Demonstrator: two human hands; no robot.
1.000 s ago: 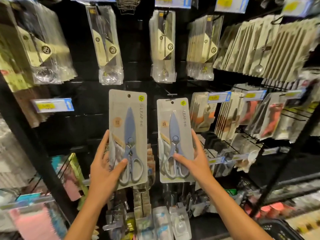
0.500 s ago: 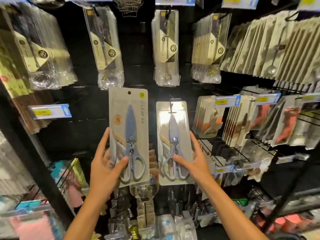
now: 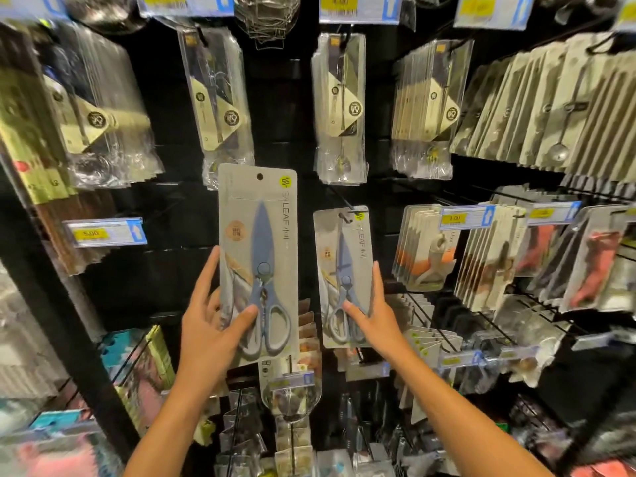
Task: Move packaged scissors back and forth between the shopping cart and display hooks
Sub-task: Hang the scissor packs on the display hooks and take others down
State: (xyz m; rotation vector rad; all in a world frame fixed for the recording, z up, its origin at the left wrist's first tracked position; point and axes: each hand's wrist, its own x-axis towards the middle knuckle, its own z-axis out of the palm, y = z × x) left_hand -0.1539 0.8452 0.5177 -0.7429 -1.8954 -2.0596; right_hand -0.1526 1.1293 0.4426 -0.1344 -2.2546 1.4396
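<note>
Grey scissors packs [image 3: 258, 235], gripped in both hands [image 3: 210, 335]

A single wide-angle head-worn camera looks forward and slightly upward from close range at a black pegboard display wall [image 3: 282, 98] of hanging packets, both forearms reaching up into view from the bottom edge.

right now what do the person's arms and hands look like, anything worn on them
Both arms are bare as far as the view shows: no sleeves, watch, bracelets or gloves. The left hand and right hand show no rings; the nails look short and unpainted.
</note>
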